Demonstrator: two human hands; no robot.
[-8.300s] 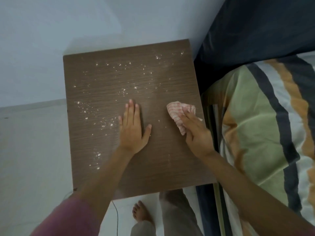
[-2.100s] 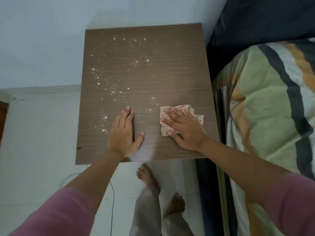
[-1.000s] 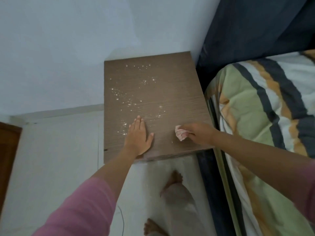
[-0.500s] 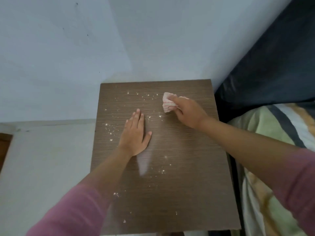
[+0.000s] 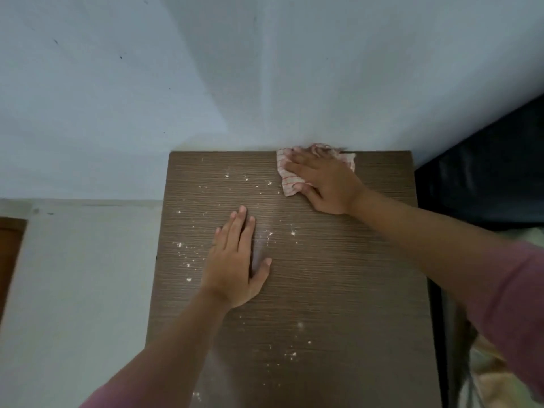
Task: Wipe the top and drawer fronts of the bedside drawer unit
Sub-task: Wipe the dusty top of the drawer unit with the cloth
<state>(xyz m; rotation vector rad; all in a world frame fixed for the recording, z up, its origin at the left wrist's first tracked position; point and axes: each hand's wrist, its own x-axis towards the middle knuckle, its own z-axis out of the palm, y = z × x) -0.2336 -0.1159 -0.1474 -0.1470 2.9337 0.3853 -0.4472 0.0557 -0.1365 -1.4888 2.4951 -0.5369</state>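
Note:
The brown wood-grain top of the bedside drawer unit [image 5: 338, 275] fills the middle of the view, with white crumbs [image 5: 188, 254] scattered over its left and front parts. My right hand [image 5: 326, 184] presses a pink-and-white checked cloth [image 5: 290, 179] flat against the top at its back edge, right by the wall. My left hand [image 5: 235, 260] lies flat on the top near the middle, fingers together and thumb out, holding nothing. The drawer fronts are out of sight.
A pale blue wall [image 5: 235, 83] stands directly behind the unit. White floor [image 5: 73, 290] lies to the left, with a brown wooden edge [image 5: 10, 254] at the far left. A dark headboard [image 5: 485, 178] and bedding [image 5: 488, 378] sit close on the right.
My right hand has slid the cloth from the front right of the top up to the back edge by the wall. My left hand has stayed flat on the top. The camera has moved closer.

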